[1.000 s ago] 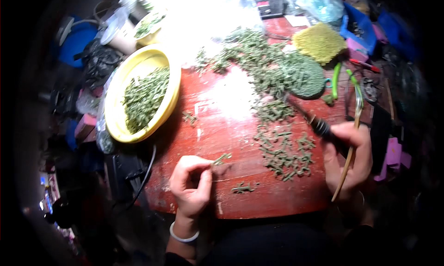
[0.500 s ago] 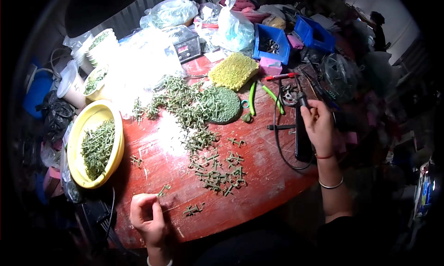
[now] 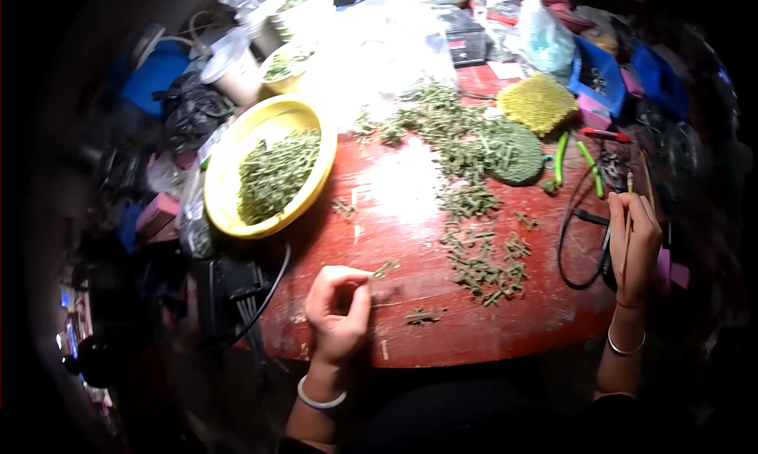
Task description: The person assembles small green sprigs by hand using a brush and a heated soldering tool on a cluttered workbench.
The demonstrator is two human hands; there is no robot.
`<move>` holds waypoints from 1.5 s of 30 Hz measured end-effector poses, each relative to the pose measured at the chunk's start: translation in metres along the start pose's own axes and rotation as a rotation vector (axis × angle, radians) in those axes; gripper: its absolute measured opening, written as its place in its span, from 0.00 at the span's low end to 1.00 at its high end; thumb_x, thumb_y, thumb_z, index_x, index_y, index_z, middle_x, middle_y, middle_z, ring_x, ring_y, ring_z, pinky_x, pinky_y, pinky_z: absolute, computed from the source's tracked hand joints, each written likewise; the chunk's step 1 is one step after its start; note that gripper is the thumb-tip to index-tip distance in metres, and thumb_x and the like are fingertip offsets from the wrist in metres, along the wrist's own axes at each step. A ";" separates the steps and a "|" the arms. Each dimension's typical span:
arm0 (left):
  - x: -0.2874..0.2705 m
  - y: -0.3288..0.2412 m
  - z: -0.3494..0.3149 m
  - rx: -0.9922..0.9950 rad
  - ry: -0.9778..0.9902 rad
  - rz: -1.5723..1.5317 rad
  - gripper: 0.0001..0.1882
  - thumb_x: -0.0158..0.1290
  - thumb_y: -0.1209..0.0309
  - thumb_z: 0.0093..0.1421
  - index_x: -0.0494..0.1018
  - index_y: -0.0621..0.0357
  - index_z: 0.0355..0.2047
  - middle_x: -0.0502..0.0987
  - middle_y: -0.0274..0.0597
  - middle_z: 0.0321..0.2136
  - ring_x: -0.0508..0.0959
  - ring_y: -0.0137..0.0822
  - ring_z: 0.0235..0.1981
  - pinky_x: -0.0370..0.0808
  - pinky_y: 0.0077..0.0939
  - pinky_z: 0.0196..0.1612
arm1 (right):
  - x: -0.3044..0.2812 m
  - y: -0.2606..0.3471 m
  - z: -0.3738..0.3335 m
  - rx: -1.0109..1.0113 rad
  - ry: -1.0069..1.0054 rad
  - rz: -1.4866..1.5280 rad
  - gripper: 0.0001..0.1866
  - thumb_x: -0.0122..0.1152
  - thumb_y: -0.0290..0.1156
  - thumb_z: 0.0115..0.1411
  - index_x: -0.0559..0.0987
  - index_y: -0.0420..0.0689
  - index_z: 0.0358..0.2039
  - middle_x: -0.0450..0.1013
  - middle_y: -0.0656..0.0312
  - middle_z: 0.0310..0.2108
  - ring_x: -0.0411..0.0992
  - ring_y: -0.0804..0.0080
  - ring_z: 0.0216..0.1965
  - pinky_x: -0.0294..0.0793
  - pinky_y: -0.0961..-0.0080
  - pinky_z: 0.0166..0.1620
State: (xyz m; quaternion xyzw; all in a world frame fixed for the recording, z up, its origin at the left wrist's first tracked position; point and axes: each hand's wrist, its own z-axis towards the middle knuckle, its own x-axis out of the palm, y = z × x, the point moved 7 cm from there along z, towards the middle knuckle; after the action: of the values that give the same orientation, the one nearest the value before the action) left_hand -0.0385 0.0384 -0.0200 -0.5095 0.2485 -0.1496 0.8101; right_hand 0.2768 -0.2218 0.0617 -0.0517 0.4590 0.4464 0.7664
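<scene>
My left hand (image 3: 338,308) pinches one small green branched piece (image 3: 385,269) between thumb and fingertips, just above the near part of the table. On the right, my right hand (image 3: 636,237) is closed round a thin wooden-handled stick (image 3: 628,245) that looks like a fine brush, its pale tip pointing away from me. Loose pieces of the same green kind (image 3: 489,272) lie between the hands, and a few more (image 3: 422,317) lie near the left hand. Farther back is a larger heap (image 3: 466,154), against a round green textured pad (image 3: 515,154).
A yellow basin (image 3: 328,166) of green pieces stands at the left. Beyond the heap are a yellow textured block (image 3: 537,104) and a blue bin (image 3: 604,75). Green-handled pliers (image 3: 561,160) and a black cord (image 3: 562,245) lie near my right hand. Bright glare covers the back middle.
The view has swung left, so the table shifts right in the picture. My right hand has let go of a black corded pen tool and now holds the thin stick. The left keeps its piece.
</scene>
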 end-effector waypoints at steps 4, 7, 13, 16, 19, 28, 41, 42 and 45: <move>-0.006 -0.005 -0.002 -0.106 0.030 -0.096 0.09 0.58 0.88 0.61 0.77 0.63 0.39 0.77 0.35 0.35 0.78 0.22 0.33 0.74 0.15 0.36 | 0.024 0.088 -0.004 -0.242 0.140 0.294 0.03 0.65 0.22 0.62 0.79 0.39 0.33 0.71 0.52 0.27 0.72 0.54 0.27 0.72 0.63 0.32; 0.006 -0.020 0.015 -0.110 0.076 -0.122 0.09 0.59 0.87 0.62 0.77 0.63 0.40 0.79 0.36 0.35 0.79 0.23 0.35 0.76 0.16 0.39 | 0.025 0.124 -0.004 -0.429 0.160 0.392 0.05 0.68 0.24 0.61 0.79 0.39 0.33 0.70 0.54 0.26 0.71 0.55 0.26 0.71 0.62 0.29; 0.056 -0.051 0.069 -0.014 0.242 -0.090 0.12 0.57 0.89 0.61 0.76 0.65 0.42 0.77 0.36 0.37 0.80 0.26 0.40 0.77 0.20 0.44 | 0.041 0.104 -0.009 -0.342 0.300 0.626 0.12 0.61 0.36 0.70 0.80 0.39 0.42 0.71 0.53 0.26 0.73 0.55 0.27 0.73 0.64 0.30; 0.072 -0.037 0.074 -0.021 0.272 -0.164 0.11 0.56 0.90 0.60 0.76 0.66 0.42 0.77 0.38 0.38 0.80 0.28 0.41 0.78 0.22 0.46 | 0.058 0.087 -0.011 -0.212 0.309 0.929 0.26 0.46 0.49 0.77 0.76 0.35 0.52 0.72 0.52 0.33 0.74 0.62 0.28 0.74 0.69 0.33; 0.071 -0.023 0.068 -0.031 0.265 -0.229 0.11 0.56 0.90 0.60 0.75 0.67 0.42 0.77 0.40 0.39 0.80 0.30 0.42 0.79 0.23 0.47 | 0.055 0.093 -0.007 -0.260 0.287 0.968 0.21 0.51 0.42 0.75 0.76 0.35 0.52 0.72 0.53 0.35 0.74 0.63 0.29 0.74 0.69 0.34; 0.074 -0.015 0.062 -0.269 0.217 -0.414 0.10 0.59 0.88 0.61 0.75 0.62 0.39 0.78 0.36 0.37 0.78 0.25 0.39 0.76 0.20 0.45 | 0.053 0.094 -0.015 -0.248 0.209 0.938 0.10 0.66 0.16 0.57 0.83 0.38 0.40 0.78 0.57 0.27 0.75 0.66 0.24 0.73 0.72 0.29; 0.077 -0.001 0.058 -0.419 0.233 -0.525 0.09 0.61 0.84 0.61 0.74 0.60 0.39 0.78 0.34 0.35 0.77 0.25 0.36 0.74 0.20 0.41 | 0.057 0.107 -0.017 -0.393 0.292 0.860 0.12 0.69 0.17 0.55 0.83 0.37 0.41 0.78 0.55 0.29 0.77 0.61 0.25 0.76 0.69 0.29; 0.077 0.001 0.057 -0.445 0.260 -0.548 0.09 0.60 0.85 0.62 0.75 0.60 0.39 0.78 0.33 0.35 0.77 0.23 0.37 0.75 0.19 0.43 | 0.055 0.108 -0.017 -0.427 0.265 0.854 0.13 0.69 0.17 0.54 0.83 0.37 0.41 0.78 0.55 0.29 0.77 0.61 0.25 0.76 0.70 0.29; 0.078 0.003 0.057 -0.476 0.277 -0.565 0.09 0.60 0.85 0.62 0.75 0.59 0.39 0.78 0.31 0.36 0.77 0.22 0.37 0.75 0.18 0.45 | 0.052 0.110 -0.019 -0.479 0.199 0.804 0.14 0.70 0.16 0.53 0.82 0.36 0.42 0.79 0.55 0.29 0.77 0.61 0.25 0.77 0.71 0.29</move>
State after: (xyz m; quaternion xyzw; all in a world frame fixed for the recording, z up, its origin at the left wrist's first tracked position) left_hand 0.0577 0.0437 -0.0214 -0.7066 0.2331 -0.3721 0.5550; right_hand 0.1928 -0.1320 0.0481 -0.0877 0.3979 0.7935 0.4521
